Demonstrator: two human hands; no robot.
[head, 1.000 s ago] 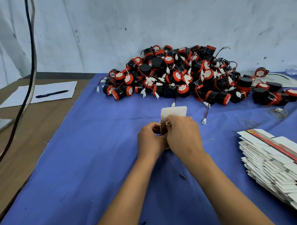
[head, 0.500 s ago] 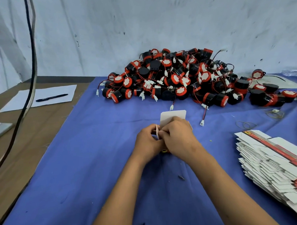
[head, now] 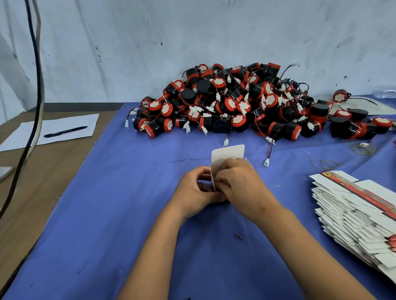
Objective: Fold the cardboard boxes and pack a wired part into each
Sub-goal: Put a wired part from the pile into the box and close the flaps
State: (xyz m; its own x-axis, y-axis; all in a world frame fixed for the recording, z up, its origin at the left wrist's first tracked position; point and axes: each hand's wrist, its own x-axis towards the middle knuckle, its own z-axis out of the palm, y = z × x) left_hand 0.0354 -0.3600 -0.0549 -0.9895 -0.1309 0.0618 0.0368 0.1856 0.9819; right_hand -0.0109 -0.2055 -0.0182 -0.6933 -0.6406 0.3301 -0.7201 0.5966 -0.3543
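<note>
Both hands meet at the middle of the blue cloth (head: 112, 214), fingers curled around a small white cardboard box (head: 227, 154). The left hand (head: 194, 191) grips its left side, thumb and fingers pinching a thin edge, while the right hand (head: 238, 182) clasps its front, knuckles facing the camera. A rounded white flap stands upright above the fingers. Whether a part sits inside cannot be told. Behind the hands, a heap of black-and-red wired parts (head: 235, 104) lies against the white backdrop. A stack of flat box blanks (head: 362, 216) sits at the right edge. Left of the cloth, a black pen (head: 65, 131) rests on a white sheet (head: 64, 123) of paper
</note>
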